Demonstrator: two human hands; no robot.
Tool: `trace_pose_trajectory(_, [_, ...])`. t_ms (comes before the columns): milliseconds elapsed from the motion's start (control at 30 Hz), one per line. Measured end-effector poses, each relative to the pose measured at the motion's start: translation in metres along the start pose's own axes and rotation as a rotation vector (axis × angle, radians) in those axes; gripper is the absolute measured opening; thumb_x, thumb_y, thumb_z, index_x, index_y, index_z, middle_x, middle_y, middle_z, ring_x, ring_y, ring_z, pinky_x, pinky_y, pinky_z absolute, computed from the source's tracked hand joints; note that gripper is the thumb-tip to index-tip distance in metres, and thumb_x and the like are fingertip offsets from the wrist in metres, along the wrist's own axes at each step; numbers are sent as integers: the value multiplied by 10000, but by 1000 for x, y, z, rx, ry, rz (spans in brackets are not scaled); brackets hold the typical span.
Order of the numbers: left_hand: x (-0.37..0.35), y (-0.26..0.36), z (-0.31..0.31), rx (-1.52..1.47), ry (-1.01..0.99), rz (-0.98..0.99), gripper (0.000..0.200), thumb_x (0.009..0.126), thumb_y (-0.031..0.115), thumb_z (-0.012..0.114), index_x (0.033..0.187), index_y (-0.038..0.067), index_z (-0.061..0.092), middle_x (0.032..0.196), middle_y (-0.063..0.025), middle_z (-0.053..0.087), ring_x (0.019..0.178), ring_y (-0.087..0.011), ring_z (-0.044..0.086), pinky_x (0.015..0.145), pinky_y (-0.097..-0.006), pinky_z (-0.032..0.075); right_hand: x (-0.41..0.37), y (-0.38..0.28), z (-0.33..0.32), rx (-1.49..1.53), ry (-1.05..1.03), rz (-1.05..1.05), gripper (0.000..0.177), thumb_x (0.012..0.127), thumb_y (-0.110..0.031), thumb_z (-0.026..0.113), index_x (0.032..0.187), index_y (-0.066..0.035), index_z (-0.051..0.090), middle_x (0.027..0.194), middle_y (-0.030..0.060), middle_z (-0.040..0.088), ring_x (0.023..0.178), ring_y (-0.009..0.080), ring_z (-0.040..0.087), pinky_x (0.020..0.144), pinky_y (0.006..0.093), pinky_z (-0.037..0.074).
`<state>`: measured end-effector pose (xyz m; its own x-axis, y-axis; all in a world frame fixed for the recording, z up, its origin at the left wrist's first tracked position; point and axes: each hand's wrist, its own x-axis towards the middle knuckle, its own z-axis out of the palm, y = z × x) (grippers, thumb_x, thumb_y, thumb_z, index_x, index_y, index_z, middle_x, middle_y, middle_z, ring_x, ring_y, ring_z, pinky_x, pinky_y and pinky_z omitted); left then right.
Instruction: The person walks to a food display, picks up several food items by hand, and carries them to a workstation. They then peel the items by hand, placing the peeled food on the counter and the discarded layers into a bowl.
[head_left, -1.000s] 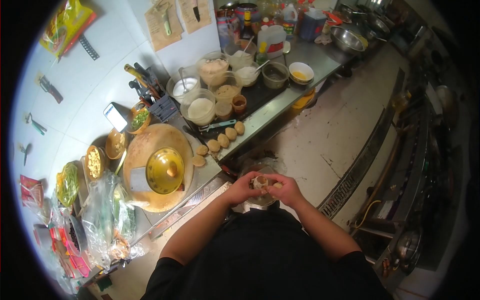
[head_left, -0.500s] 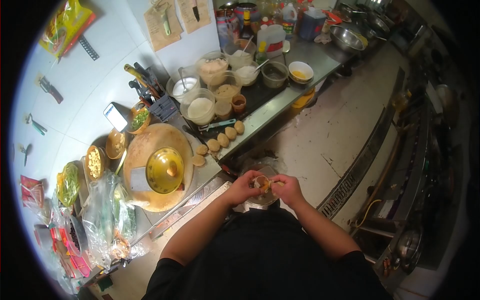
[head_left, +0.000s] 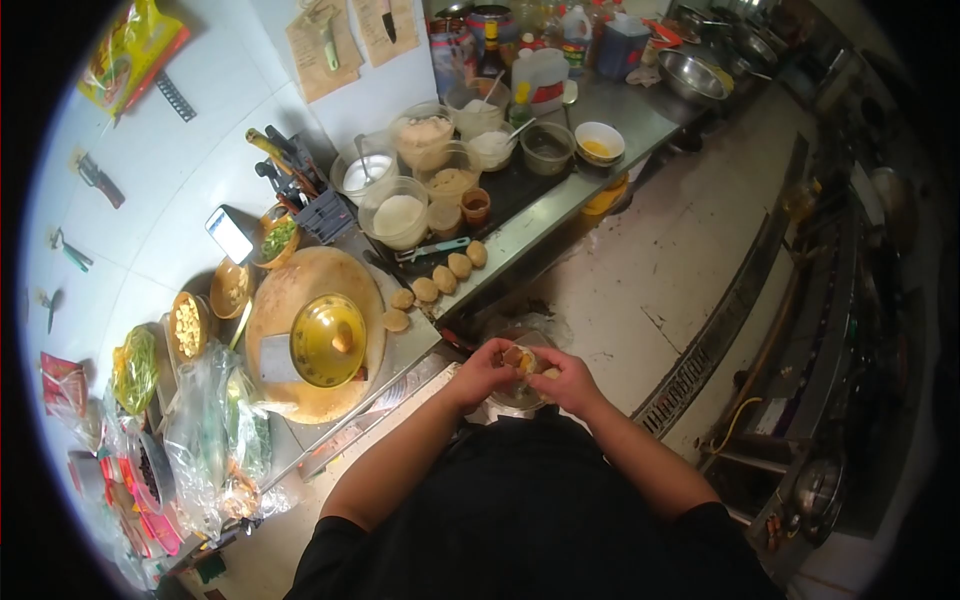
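Observation:
Both hands meet in front of my body, over a bin (head_left: 515, 398) below the counter edge. My left hand (head_left: 484, 376) is closed round one side of a small brownish egg-like piece (head_left: 521, 360) with a pale and orange part showing. My right hand (head_left: 566, 382) pinches its other side, fingers close to the left ones. Several similar round brown pieces (head_left: 445, 279) lie in a row on the counter edge. A yellow bowl (head_left: 312, 345) with one peeled piece in it rests on the round wooden board (head_left: 372, 285), beside a cleaver blade (head_left: 276, 358).
Seasoning tubs (head_left: 398, 222), a peeler (head_left: 433, 249) and a white bowl (head_left: 600, 143) are on the counter (head_left: 555, 208). At the left are plastic bags (head_left: 195, 440) and bowls of chopped food (head_left: 187, 325). A phone (head_left: 229, 235) leans near a knife holder (head_left: 325, 215).
My right hand has shifted slightly left and down, closer to my left hand. The piece between the hands is turned differently.

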<state>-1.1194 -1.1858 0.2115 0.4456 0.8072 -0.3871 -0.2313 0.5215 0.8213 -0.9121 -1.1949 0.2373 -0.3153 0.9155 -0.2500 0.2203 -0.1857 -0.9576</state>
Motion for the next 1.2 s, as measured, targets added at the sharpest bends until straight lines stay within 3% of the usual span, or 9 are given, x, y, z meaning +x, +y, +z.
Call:
trace_pose_trajectory(267, [0, 5, 10, 195, 144, 29, 440, 817, 121, 795, 1157, 27, 532, 998, -81, 648, 880, -142, 633, 734, -279, 529, -4, -7, 11, -118, 60, -25, 515, 794, -133, 704, 1289, -30, 608, 1129, 139, 701, 1036, 201, 665, 919, 318, 513])
trace_pose_trajectory(500, [-1, 6, 14, 109, 129, 50, 432, 854, 109, 764, 1211, -2, 548, 1036, -97, 670, 910, -153, 657, 759, -280, 538, -2, -10, 10, -30, 74, -51, 460, 805, -93, 662, 1261, -39, 630, 1119, 131, 699, 1027, 206, 668, 919, 316, 515])
trace_pose_trajectory(567, [0, 6, 12, 121, 85, -6, 384, 896, 57, 704, 1227, -22, 525, 1049, -127, 663, 902, -202, 679, 776, -335, 581, -2, -9, 10, -32, 78, -60, 451, 806, -85, 656, 1254, -38, 634, 1112, 131, 699, 1021, 203, 669, 913, 313, 516])
trace_pose_trajectory(667, [0, 8, 13, 105, 70, -19, 384, 907, 65, 693, 1243, -29, 534, 1059, -128, 671, 907, -207, 682, 797, -334, 579, -2, -8, 10, -34, 80, -65, 441, 807, -75, 649, 1246, -36, 639, 1105, 131, 700, 1008, 198, 671, 899, 308, 520])
trace_pose_trajectory(767, [1, 1, 11, 40, 67, -2, 401, 891, 116, 724, 1237, -14, 569, 1021, -90, 692, 874, -153, 676, 753, -276, 537, -1, -8, 10, -46, 78, -73, 431, 815, -81, 647, 1243, -34, 641, 1099, 133, 700, 993, 196, 673, 883, 305, 525])
trace_pose_trajectory(1200, [3, 7, 13, 16, 27, -34, 371, 899, 87, 702, 1239, -20, 601, 1051, -100, 692, 911, -154, 670, 809, -283, 535, 2, -5, 9, -35, 83, -85, 359, 867, -82, 610, 1217, -16, 655, 1077, 128, 709, 954, 169, 673, 854, 289, 528])
